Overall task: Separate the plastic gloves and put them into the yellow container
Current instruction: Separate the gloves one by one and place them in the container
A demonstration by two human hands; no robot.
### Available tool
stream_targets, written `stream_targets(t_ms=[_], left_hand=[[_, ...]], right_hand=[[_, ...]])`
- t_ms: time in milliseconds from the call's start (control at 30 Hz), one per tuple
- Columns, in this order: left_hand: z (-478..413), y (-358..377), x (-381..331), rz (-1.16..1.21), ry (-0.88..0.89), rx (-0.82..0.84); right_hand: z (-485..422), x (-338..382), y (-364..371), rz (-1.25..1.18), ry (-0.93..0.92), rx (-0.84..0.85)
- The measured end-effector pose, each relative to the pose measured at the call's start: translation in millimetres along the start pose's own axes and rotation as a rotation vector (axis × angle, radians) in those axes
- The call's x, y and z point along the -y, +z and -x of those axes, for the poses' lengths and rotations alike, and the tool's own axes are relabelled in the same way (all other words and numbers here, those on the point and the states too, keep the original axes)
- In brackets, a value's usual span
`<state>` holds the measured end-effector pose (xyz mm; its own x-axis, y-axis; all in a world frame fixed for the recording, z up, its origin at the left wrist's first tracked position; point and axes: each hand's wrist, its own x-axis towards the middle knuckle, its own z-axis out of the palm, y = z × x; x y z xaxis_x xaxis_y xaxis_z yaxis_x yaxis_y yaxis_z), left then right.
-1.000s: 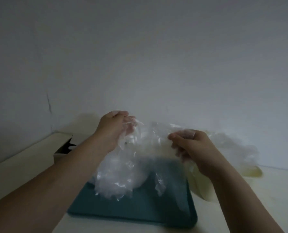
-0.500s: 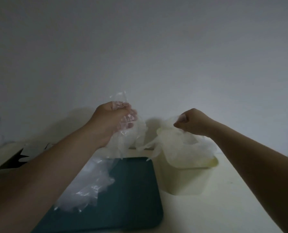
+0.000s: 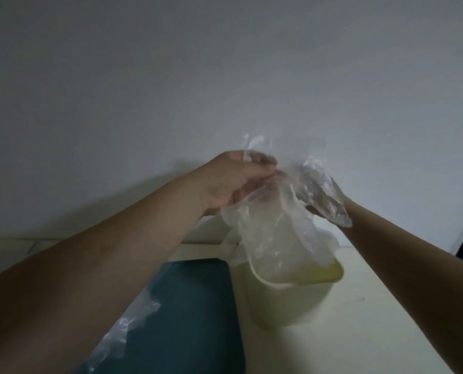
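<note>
**Head view.** A glove is shown hung from two hands above the container.

- **Grip.** The left hand is closed on the glove's upper edge. Its thumb and fingertips are pinched together on the film, and a tuft of film stands out at 12 o'clock of the grip. The right hand lies at 3 o'clock of that grip, just beside it, and is veiled by film. Whether its fingers are curled on the glove cannot be told.
- **Deciding relation.** The container's mouth lies at 6 o'clock of the left grip and at 7 o'clock of the right hand. A straight descent is therefore judged sufficient, with little sideways carry required.
- **Axis.** The glove's long axis runs from 12 to 6 o'clock, leaning slightly toward 5. Its free end points down at the mouth and overlaps the rim in this view. Contact with the container cannot be confirmed.
- **Surroundings.** A tray is set on the bench, just beside the container at its 9 o'clock. A pile of further gloves is seen at the tray's 7 o'clock, partly hidden by the left forearm, and is judged unsorted.
</note>
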<state>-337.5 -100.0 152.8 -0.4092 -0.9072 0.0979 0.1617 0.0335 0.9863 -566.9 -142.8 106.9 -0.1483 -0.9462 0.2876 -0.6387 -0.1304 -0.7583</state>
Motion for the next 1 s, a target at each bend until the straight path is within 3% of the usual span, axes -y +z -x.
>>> stream_targets(t_ms=[100, 167, 267, 400, 467, 633, 767, 1000], left_hand=[[-36, 1, 41, -0.233, -0.123, -0.145], [-52, 2, 65, -0.389, -0.163, -0.177], [-62, 7, 87, -0.531, -0.161, -0.232], [-64, 9, 98, -0.671, -0.046, -0.322], [-61, 1, 95, -0.702, 0.029, -0.363], [-37, -28, 89, -0.786, 0.061, -0.383], [-18, -47, 87, -0.764, 0.056, -0.404], [11, -54, 88, -0.723, 0.046, -0.414]], right_hand=[[-3, -4, -18, 0.067, -0.024, -0.206], [10, 4, -29, 0.061, -0.093, -0.223], [40, 24, -26, 0.191, -0.175, 0.085], [72, 46, 9, 0.578, -0.085, 0.557], [74, 45, 31, 0.736, -0.100, 0.640], [61, 34, 68, 0.788, -0.057, 0.801], [64, 18, 83, 1.015, -0.169, 0.894], [72, 29, 77, 1.070, -0.116, 0.880]])
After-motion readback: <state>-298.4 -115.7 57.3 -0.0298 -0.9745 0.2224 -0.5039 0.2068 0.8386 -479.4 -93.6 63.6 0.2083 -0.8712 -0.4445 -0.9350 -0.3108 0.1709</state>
